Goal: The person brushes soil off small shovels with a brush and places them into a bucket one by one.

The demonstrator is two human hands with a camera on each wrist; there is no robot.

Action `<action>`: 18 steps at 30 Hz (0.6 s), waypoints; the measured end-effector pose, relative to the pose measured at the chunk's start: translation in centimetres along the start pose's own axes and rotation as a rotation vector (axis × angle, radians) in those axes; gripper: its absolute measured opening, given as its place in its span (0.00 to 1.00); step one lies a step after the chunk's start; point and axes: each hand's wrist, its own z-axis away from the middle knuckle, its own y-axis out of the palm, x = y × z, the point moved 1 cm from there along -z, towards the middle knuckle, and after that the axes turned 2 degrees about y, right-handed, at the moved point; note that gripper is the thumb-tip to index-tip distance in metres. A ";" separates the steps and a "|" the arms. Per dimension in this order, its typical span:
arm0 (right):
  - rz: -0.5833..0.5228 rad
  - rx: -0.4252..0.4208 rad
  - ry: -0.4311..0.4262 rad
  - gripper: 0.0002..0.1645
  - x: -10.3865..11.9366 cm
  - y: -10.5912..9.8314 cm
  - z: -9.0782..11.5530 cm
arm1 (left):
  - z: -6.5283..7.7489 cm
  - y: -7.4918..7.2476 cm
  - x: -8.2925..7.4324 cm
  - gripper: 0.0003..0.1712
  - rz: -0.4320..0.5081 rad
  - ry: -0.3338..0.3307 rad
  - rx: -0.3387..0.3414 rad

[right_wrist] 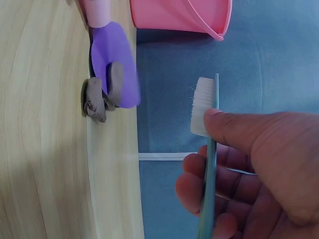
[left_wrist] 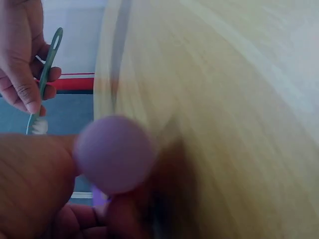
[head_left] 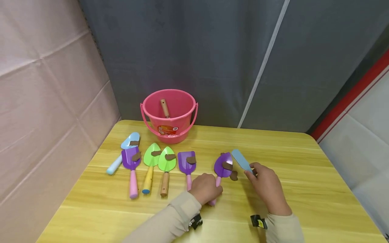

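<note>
My left hand (head_left: pixel 206 188) grips the pink handle of a purple toy trowel (head_left: pixel 221 165), its round end (left_wrist: pixel 115 154) large in the left wrist view. A brown, clay-like lump (head_left: pixel 228 165) sticks to the trowel's blade, and another brown lump (head_left: pixel 233 176) lies just beside it on the table. To the right, my right hand (head_left: pixel 267 184) pinches a blue-green brush (head_left: pixel 241 159) between thumb and fingers. White bristles (right_wrist: pixel 202 107) show in the right wrist view, pointing toward the table side. The brush head is near the trowel blade, a small gap apart.
A pink bucket (head_left: pixel 170 130) with a wooden-handled tool (head_left: pixel 164 108) inside stands at the back. Left of my hands lie several toy shovels with brown lumps: purple (head_left: pixel 183 163), green (head_left: pixel 167 164), another green (head_left: pixel 150 157), purple (head_left: pixel 130 162) and blue (head_left: pixel 131 139). Grey curtain (head_left: pixel 188 60) hangs behind.
</note>
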 end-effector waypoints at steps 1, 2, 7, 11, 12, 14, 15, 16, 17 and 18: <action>-0.001 -0.001 0.000 0.14 0.0 0.0 0.0 | 0.0 0.0 0.0 0.23 0.014 0.006 0.000; -0.001 -0.002 0.000 0.14 -0.1 -0.1 0.0 | 0.0 -0.1 0.1 0.24 0.031 0.009 0.001; 0.003 -0.004 0.006 0.14 -0.2 -0.5 0.1 | 0.3 -1.3 0.5 0.27 0.062 0.017 -0.029; 0.011 -0.011 0.000 0.14 -0.1 -0.8 0.1 | 0.7 -2.9 1.1 0.19 0.123 0.038 -0.058; 0.011 -0.013 -0.004 0.14 0.0 -0.9 0.1 | 0.8 -3.4 1.3 0.16 0.149 0.041 -0.063; 0.014 -0.017 -0.025 0.14 0.4 -0.8 0.0 | 1.2 -4.6 1.7 0.12 0.182 0.044 -0.075; 0.016 -0.020 -0.039 0.14 0.7 -0.8 -0.1 | 1.4 -5.1 1.8 0.11 0.179 0.043 -0.085; 0.019 -0.024 -0.055 0.13 1.1 -0.7 -0.1 | 1.5 -5.6 2.0 0.11 0.168 0.044 -0.098; 0.023 -0.028 -0.072 0.13 1.4 -0.5 -0.2 | 1.6 -6.1 2.1 0.11 0.151 0.048 -0.112; 0.028 -0.032 -0.092 0.13 1.8 -0.3 -0.2 | 1.8 -6.5 2.3 0.11 0.127 0.052 -0.126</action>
